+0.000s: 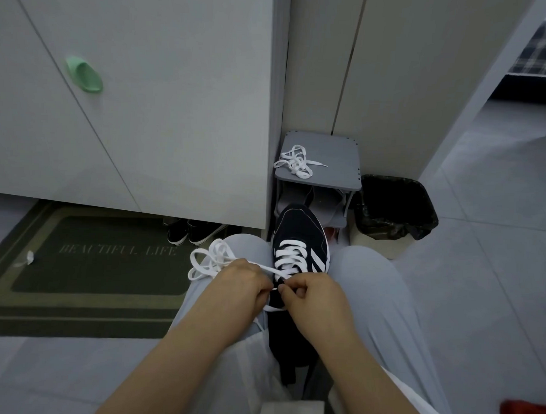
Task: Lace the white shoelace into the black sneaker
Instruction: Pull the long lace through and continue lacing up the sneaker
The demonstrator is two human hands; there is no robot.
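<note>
The black sneaker [300, 230] with white side stripes stands between my knees, toe pointing away from me. A white shoelace [290, 257] crosses its front eyelets in several rows, and its loose end lies bunched on my left knee [211, 259]. My left hand [241, 287] pinches the lace at the sneaker's left side. My right hand [314, 298] pinches the lace over the eyelets near the tongue. The fingertips of both hands almost touch, and they hide the eyelets under them.
A second white lace [294, 160] lies on a small grey stool [326, 168] just past the sneaker. A black-lined bin [397, 206] stands to the stool's right, white cabinets [144, 107] to the left, with a green doormat [84, 270] and dark shoes [189, 231] below.
</note>
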